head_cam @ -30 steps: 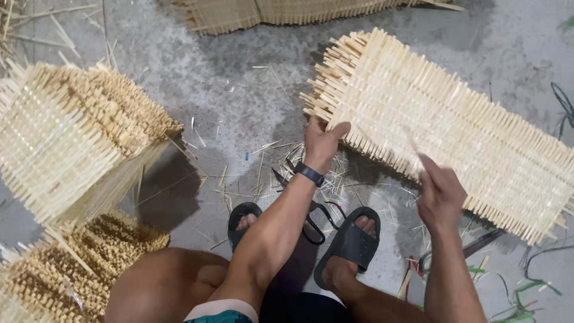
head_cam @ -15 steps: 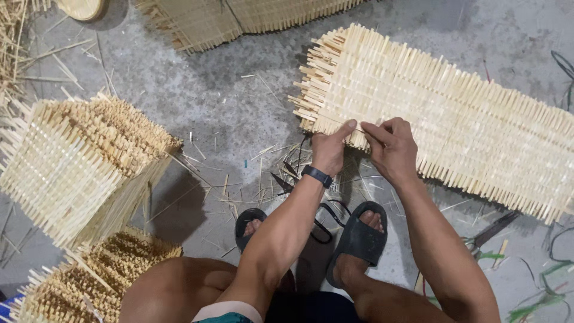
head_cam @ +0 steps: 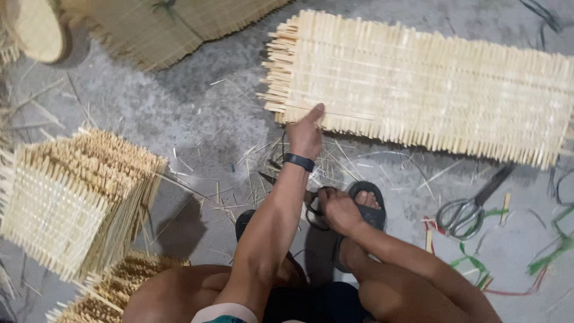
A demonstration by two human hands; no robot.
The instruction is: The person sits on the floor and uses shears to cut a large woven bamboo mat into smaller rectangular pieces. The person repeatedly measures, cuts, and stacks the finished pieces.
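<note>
The left hand (head_cam: 306, 133) reaches forward with its fingers stretched out, the fingertips touching the near edge of a long woven bamboo mat (head_cam: 418, 90) close to its left end; it pins nothing between the fingers. A dark wristband (head_cam: 299, 161) circles that wrist. The right hand (head_cam: 336, 209) is drawn back low by the feet, curled around the dark handles of a pair of scissors (head_cam: 314, 206) lying just beside a black sandal (head_cam: 368, 206). The mat lies flat on the grey concrete floor (head_cam: 197, 119), running from the middle of the view out to the right edge, with loose strip ends sticking out along its sides. Thin bamboo slivers (head_cam: 257, 179) litter the floor around the hands. A second pair of scissors (head_cam: 469, 206) lies to the right, below the mat, near green and red strips (head_cam: 478, 269). On the left stands a stack of woven panels (head_cam: 72, 203).
</note>
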